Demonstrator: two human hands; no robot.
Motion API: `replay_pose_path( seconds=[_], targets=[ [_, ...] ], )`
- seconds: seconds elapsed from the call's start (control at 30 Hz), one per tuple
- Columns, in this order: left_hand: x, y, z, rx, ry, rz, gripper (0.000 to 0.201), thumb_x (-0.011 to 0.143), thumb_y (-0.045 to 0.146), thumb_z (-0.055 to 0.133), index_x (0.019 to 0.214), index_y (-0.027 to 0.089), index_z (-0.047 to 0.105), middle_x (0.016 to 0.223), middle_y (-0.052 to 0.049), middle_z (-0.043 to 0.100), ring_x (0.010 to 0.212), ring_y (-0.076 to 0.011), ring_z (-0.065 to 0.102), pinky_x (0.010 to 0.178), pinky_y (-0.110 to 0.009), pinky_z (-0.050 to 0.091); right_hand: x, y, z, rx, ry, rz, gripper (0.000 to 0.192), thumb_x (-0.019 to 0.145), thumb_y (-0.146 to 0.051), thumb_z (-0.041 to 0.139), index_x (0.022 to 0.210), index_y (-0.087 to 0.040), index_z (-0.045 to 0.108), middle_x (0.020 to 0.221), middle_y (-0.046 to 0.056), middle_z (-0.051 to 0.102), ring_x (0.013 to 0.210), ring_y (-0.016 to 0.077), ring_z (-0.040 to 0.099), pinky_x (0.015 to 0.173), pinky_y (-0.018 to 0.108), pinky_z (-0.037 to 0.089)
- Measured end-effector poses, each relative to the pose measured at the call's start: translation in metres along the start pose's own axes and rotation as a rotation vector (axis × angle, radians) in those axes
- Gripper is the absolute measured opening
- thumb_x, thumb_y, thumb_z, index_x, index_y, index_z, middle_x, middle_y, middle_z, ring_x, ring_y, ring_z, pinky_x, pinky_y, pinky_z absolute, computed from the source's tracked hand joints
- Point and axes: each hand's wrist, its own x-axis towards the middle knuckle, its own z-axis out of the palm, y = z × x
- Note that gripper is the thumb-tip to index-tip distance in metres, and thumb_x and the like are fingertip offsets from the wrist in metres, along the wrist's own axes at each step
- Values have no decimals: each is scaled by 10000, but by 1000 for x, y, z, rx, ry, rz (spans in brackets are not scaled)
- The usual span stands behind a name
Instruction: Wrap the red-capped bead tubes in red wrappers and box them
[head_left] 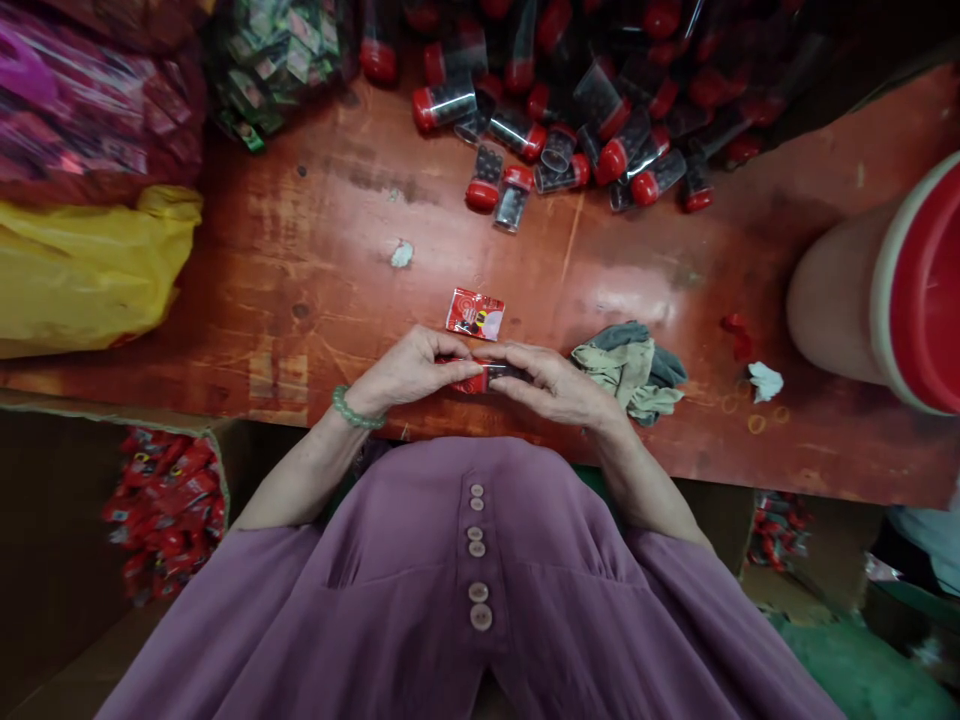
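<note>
My left hand (pixel 397 375), with a green bead bracelet (pixel 356 408) at its wrist, is closed on the red end of a small tube (pixel 495 373). The fingers of my right hand (pixel 555 385) wrap round the dark, clear end. The tube lies sideways between both hands, close to the table's front edge. Fingers hide much of it, so I cannot tell whether the red part is a cap or a wrapper. Just beyond my fingertips a flat red printed packet (pixel 475 314) rests on the table.
Many red-capped clear tubes (pixel 517 130) are heaped at the back. A crumpled cloth (pixel 630 370) lies right of my hand, and a red-lidded bucket (pixel 840 290) stands farther right. Bags of packets (pixel 97 110) and a yellow bag (pixel 82 270) sit left. Below is a box of red packets (pixel 169 510).
</note>
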Motion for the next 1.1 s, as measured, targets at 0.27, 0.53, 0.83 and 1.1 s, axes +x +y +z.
replay_pose_path(
  seconds=[0.27,0.53,0.83,1.1],
  targets=[
    [9,-1,-9,-101,79,-38,299,708,454,794,791,167,776,747,-48,755,651,-150,672,648,-257,546,1,3,10,62,98,19,341,978,-322,502,1296,-235,590,1245,75,673,1130,200,633,1000,410,499],
    [-8,-16,-24,-377,204,-102,377,647,483,847,819,157,769,801,-78,767,645,-150,700,623,-251,597,-2,19,25,338,232,218,341,961,-383,526,1265,-244,590,901,-2,658,621,91,513,602,239,479],
    [-14,-19,-5,-545,358,-65,469,632,536,843,911,177,728,866,-51,755,709,-148,708,649,-260,606,2,26,31,371,289,212,351,948,-446,530,1238,-260,599,822,-15,607,611,98,482,576,238,466],
    [-2,-26,33,-730,424,-89,365,607,469,869,722,165,704,704,-30,713,612,-107,621,606,-245,535,9,21,42,364,385,196,369,961,-427,507,1280,-244,541,981,22,646,641,99,530,589,245,513]
  ],
)
